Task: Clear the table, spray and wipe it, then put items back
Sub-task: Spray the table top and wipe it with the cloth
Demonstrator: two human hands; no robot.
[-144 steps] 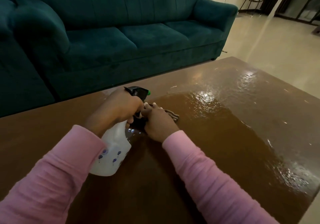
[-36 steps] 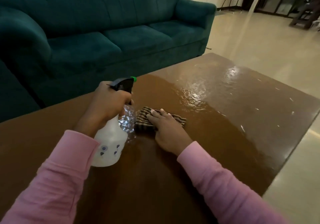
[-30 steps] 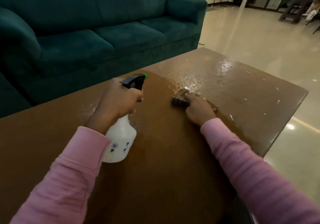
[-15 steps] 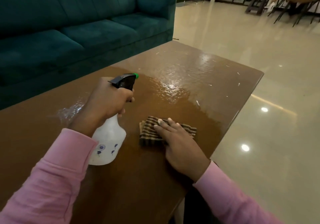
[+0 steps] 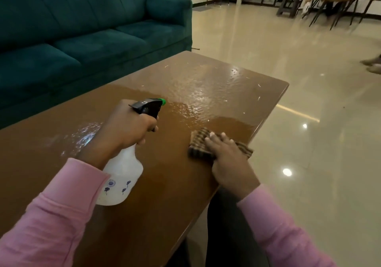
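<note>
1. The left hand (image 5: 127, 130), left of centre in the frame, grips the spray bottle (image 5: 121, 176) at its neck. Its fingers (image 5: 149, 124) are curled tightly around the neck just below the black trigger head (image 5: 147, 107).
2. The bottle is tilted. Its white body with small blue flower prints slants toward the lower left, and the green nozzle tip (image 5: 163, 101) points to the upper right. Whether its base touches the table (image 5: 206, 75) cannot be told.
3. The right hand (image 5: 228, 159), right of centre, lies palm down on the cloth (image 5: 199, 143). Its fingers (image 5: 216, 140) are straight and close together, pressing flat rather than pinching. The thumb is not clearly visible.
4. The cloth is a folded brown striped rag. It lies on the tabletop close to the table's right edge, with one corner sticking out from under the hand almost at that edge.
5. The two hands are apart, with bare brown tabletop between the bottle and the cloth.
6. The upper middle of the tabletop shines with a wet film. A patch of droplets (image 5: 82, 136) glistens just left of the left hand.
7. Both arms wear pink sleeves (image 5: 61, 205), which enter from the bottom corners of the frame.
8. A teal sofa (image 5: 82, 29) fills the upper left, just beyond the table. A glossy pale floor (image 5: 309, 81) takes up the right side, with chair legs (image 5: 329, 9) at the upper right.
</note>
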